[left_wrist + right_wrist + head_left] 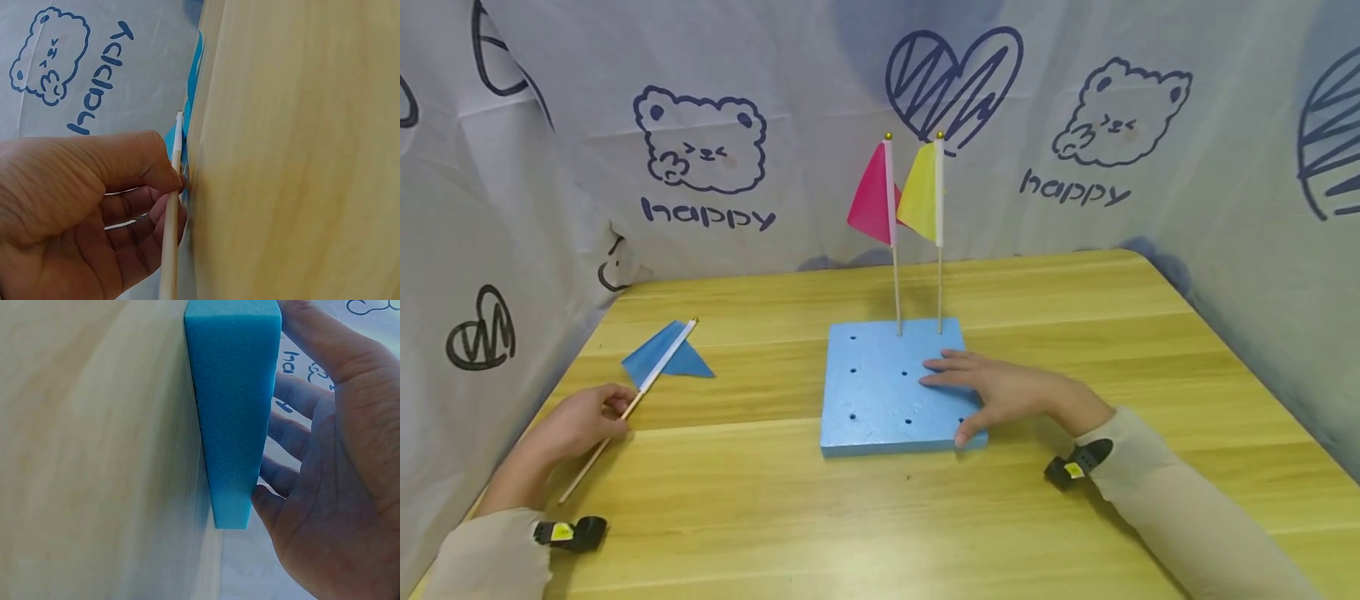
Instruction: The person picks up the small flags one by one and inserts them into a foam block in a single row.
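Note:
A blue foam block [880,392] with several holes lies at the middle of the wooden table [880,517]. A pink flag [874,200] and a yellow flag [921,196] stand upright in its far holes. My right hand [992,392] rests flat on the block's near right part, fingers straight, thumb at the front edge; the right wrist view shows the block [234,412] edge-on against my right hand [325,462]. My left hand [583,421] pinches the wooden stick of a blue flag [666,354] lying on the table at the left; the stick [172,219] sits between thumb and fingers.
White cloth walls printed with bears and hearts [700,150] close in the table on three sides. Bare wood lies in front of the block and to its right. Black wrist straps [576,533] show on both sleeves.

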`<state>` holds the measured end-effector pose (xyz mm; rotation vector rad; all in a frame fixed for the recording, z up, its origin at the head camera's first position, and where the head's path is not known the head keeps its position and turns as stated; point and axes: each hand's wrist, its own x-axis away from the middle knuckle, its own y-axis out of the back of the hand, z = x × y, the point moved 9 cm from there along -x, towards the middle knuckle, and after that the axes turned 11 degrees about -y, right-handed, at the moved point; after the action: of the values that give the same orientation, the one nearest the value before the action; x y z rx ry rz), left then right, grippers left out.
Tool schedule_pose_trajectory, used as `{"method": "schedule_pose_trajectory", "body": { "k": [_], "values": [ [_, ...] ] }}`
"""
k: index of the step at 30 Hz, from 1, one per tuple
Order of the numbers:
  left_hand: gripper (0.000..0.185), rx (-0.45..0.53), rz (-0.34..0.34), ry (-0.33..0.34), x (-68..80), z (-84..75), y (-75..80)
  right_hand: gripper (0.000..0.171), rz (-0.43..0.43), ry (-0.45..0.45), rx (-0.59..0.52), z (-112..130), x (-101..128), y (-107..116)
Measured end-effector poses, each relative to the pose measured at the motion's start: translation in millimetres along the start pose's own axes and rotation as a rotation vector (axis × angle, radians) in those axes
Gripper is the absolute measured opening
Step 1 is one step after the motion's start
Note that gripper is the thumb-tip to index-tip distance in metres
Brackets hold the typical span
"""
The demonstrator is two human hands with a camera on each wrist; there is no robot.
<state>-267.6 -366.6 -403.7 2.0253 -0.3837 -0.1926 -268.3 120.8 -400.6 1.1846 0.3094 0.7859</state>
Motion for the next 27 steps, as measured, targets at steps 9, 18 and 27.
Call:
{"method": "schedule_pose_trajectory", "body": {
  "k": [9,18,27],
  "values": [
    [0.042,-0.032,0.011,0.003,-0.3,-2.9,1.0,0.094,-0.004,0.004,0.003,0.5,-0.1,1.1],
    [0.044,-0.057,-0.002,-0.039,0.7,-7.2,2.5,0.094,0.002,0.005,0.009,1.1,-0.1,0.7],
    [0.044,0.007,-0.062,-0.062,1.6,-9.0,7.6,0.094,0.000,0.007,0.002,1.6,-0.2,1.5]
  ]
}}
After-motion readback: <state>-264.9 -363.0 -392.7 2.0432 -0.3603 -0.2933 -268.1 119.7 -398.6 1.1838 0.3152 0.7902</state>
